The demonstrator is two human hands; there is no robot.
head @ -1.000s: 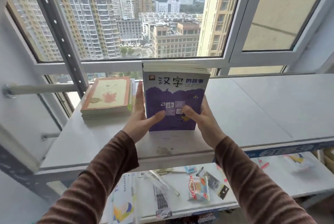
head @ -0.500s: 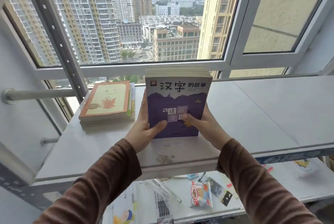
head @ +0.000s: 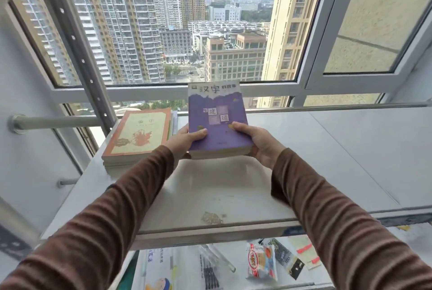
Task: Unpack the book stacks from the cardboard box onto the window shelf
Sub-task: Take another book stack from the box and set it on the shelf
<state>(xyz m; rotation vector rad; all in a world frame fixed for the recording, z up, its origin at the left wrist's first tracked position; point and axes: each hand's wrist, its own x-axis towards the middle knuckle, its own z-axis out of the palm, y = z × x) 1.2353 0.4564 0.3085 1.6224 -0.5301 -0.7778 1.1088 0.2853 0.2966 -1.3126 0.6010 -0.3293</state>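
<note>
A stack of books topped by a purple cover (head: 216,123) lies almost flat just above the white window shelf (head: 327,149), its near edge toward me. My left hand (head: 184,140) grips its left side, thumb on the cover. My right hand (head: 257,142) grips its right side, thumb on top as well. To the left, a second stack with an orange and cream cover (head: 139,135) lies flat on the shelf. The cardboard box is out of view.
The window frame (head: 163,89) and a grey rail (head: 70,121) run behind the shelf. A lower white shelf (head: 416,236) holds snack packets (head: 261,259), pens (head: 210,271) and papers. A sticky stain (head: 211,217) marks the shelf's front edge.
The purple-topped stack has tipped from standing upright to lying nearly flat and moved farther back over the shelf. Both hands went with it.
</note>
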